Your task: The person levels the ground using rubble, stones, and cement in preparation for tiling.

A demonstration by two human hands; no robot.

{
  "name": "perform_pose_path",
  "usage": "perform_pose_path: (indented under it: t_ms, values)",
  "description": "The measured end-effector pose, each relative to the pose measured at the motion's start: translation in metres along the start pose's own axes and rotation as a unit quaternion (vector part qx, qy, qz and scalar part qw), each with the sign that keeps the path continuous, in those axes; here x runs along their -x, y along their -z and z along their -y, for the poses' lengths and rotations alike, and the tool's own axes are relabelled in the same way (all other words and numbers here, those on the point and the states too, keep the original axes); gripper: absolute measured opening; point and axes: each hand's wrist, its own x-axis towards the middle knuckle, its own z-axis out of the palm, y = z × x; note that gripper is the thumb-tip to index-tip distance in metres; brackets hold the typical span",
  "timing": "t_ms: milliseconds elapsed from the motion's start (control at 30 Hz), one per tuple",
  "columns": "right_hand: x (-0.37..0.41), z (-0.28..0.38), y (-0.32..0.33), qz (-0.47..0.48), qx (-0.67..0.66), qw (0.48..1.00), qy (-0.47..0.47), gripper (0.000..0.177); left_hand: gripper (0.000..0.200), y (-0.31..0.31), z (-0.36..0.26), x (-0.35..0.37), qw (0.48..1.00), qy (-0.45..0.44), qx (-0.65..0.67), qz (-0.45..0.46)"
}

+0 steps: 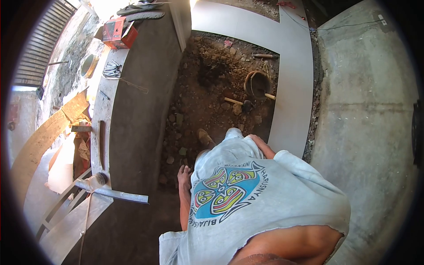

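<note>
My left hand (pixel 183 174) hangs beside my left leg, over the dirt floor, with its fingers a little apart and nothing visible in it. On the other side, my right hand (pixel 256 139) is near my right thigh; the shirt hides most of its fingers. Ahead of me, a hammer (pixel 234 101) with a wooden handle and dark head lies on the dirt. Close beyond it a round bucket (pixel 257 84) sits tilted, with a short wooden handle (pixel 270 96) at its rim. Another wooden handle (pixel 263 55) lies farther off.
Loose soil surrounds a dark dug patch (pixel 214 73). Pale boards (pixel 295 88) border it to the right, beside a concrete floor (pixel 366 132). Along the left ledge (pixel 102 141) are a red box (pixel 119 33), metal pieces (pixel 112 69) and a metal strip (pixel 123 195) jutting out.
</note>
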Motion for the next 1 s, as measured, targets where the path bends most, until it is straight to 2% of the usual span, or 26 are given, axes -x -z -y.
perform_pose_path:
  t_ms: [167,300,367,433,500,600,700,833,1000]
  values:
    - [0.022,0.029,0.006,0.012,0.01,1.0,0.007,0.043,0.057,0.005,0.001,0.002,1.0,0.016,0.007,-0.003]
    - [0.016,0.015,-0.001,-0.031,-0.016,0.999,0.003,0.042,0.054,0.014,-0.003,-0.012,1.0,0.013,0.008,-0.002]
    - [0.019,0.011,0.002,-0.021,0.025,0.998,0.061,0.042,0.055,0.012,-0.004,-0.014,0.999,0.01,0.043,-0.012]
    - [0.011,0.005,0.004,-0.006,0.013,0.999,0.052,0.042,0.056,0.01,-0.016,-0.007,1.0,0.006,-0.004,-0.016]
    - [-0.012,-0.016,-0.002,0.001,-0.056,0.998,-0.033,0.042,0.059,0.012,-0.017,-0.01,0.999,0.01,-0.032,-0.023]
    - [-0.037,-0.045,-0.008,-0.019,-0.029,0.996,-0.081,0.042,0.058,0.005,-0.031,0.003,0.999,0.038,-0.012,-0.02]
    - [-0.033,-0.044,-0.008,-0.028,-0.048,0.997,-0.06,0.041,0.057,0.0,-0.034,0.01,0.999,0.042,0.001,-0.029]
    - [-0.027,-0.041,-0.006,-0.013,-0.026,0.998,0.064,0.041,0.055,0.001,-0.016,0.006,0.999,0.029,0.018,-0.041]
    - [-0.038,-0.039,0.001,0.014,0.012,1.0,0.016,0.043,0.059,0.007,-0.006,0.016,0.998,0.039,0.03,-0.03]
